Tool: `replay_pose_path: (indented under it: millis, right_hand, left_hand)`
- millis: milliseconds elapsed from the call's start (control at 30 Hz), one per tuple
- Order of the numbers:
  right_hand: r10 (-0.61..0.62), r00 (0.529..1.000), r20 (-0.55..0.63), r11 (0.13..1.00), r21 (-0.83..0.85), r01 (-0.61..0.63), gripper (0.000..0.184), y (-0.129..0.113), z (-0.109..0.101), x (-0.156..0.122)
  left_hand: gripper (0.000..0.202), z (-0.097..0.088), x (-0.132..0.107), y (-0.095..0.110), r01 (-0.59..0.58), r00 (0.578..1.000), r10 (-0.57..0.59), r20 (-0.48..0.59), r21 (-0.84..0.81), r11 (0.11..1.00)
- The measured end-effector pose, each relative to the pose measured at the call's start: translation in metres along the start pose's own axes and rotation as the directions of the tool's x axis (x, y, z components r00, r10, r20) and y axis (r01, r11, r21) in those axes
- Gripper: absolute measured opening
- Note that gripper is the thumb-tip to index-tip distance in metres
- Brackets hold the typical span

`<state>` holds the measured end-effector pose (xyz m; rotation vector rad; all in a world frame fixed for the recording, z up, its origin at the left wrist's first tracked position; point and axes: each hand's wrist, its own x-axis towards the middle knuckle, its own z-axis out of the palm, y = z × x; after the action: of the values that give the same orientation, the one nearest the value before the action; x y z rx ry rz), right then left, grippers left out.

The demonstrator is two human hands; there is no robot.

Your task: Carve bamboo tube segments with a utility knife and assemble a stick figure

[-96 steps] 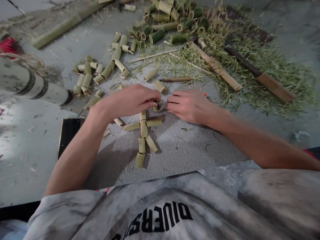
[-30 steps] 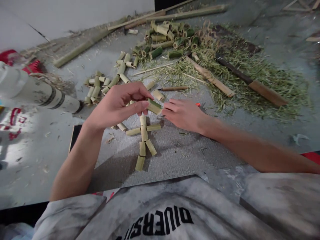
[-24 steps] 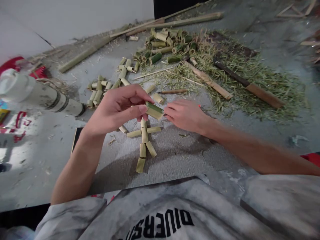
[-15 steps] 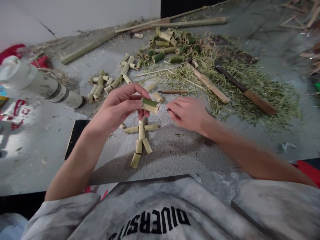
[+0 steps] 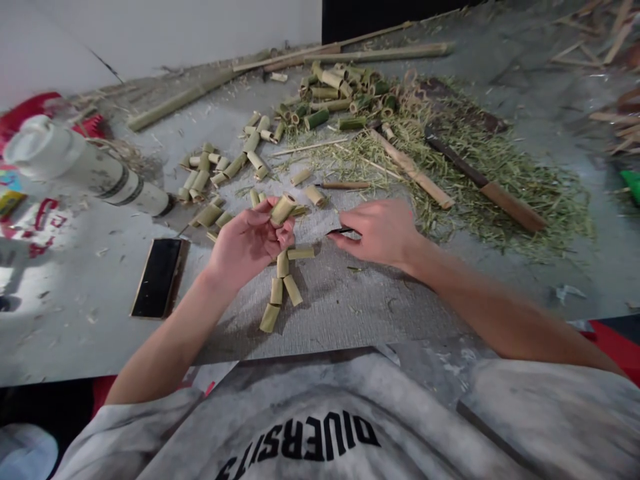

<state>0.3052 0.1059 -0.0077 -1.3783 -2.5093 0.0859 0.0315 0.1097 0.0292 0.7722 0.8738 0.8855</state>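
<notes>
My left hand [image 5: 247, 243] is turned palm up and pinches a short bamboo tube [image 5: 283, 209] between thumb and fingertips. My right hand [image 5: 380, 230] is closed on a thin dark tool [image 5: 341, 231] whose tip points left toward the tube, a little apart from it. Under both hands, short bamboo pieces [image 5: 280, 290] lie arranged in a stick-figure shape on a grey mat [image 5: 350, 300].
Loose bamboo segments [image 5: 213, 173] lie to the far left, green ones [image 5: 340, 90] at the back. A knife with a wooden handle [image 5: 500, 200] rests on green shavings at right. A white bottle [image 5: 85, 170] and a black slab [image 5: 157, 277] lie left. Long bamboo poles [image 5: 380, 53] run along the wall.
My left hand lifted a bamboo tube off the mat, then turned palm up and tilted the tube on end. My right hand drew slightly right with the thin tool.
</notes>
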Motion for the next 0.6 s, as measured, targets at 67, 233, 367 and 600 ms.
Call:
replay_pose_path:
  millis: [67,233,367,600]
  right_hand:
    - [0.001,1.000,0.025,1.000,0.001,-0.001,0.056,0.001,0.000,0.000]
    - [-0.006,1.000,0.015,0.999,-0.031,0.007,0.056,0.004,0.005,0.000]
    - [-0.026,0.999,-0.039,0.999,-0.032,0.025,0.046,0.007,0.011,0.000]
    - [-0.078,0.959,-0.271,0.993,0.066,0.100,0.035,0.004,0.007,-0.001]
  left_hand:
    - [0.025,-0.001,-0.005,-0.003,-0.042,0.998,0.040,0.040,0.055,0.998]
    - [0.035,-0.001,-0.015,-0.008,-0.107,0.987,0.096,0.127,0.085,0.991]
    - [0.047,0.000,-0.020,-0.013,-0.099,0.974,0.085,0.211,0.056,0.993]
    - [0.035,0.004,-0.021,-0.021,-0.052,0.972,0.055,0.228,-0.018,0.998]
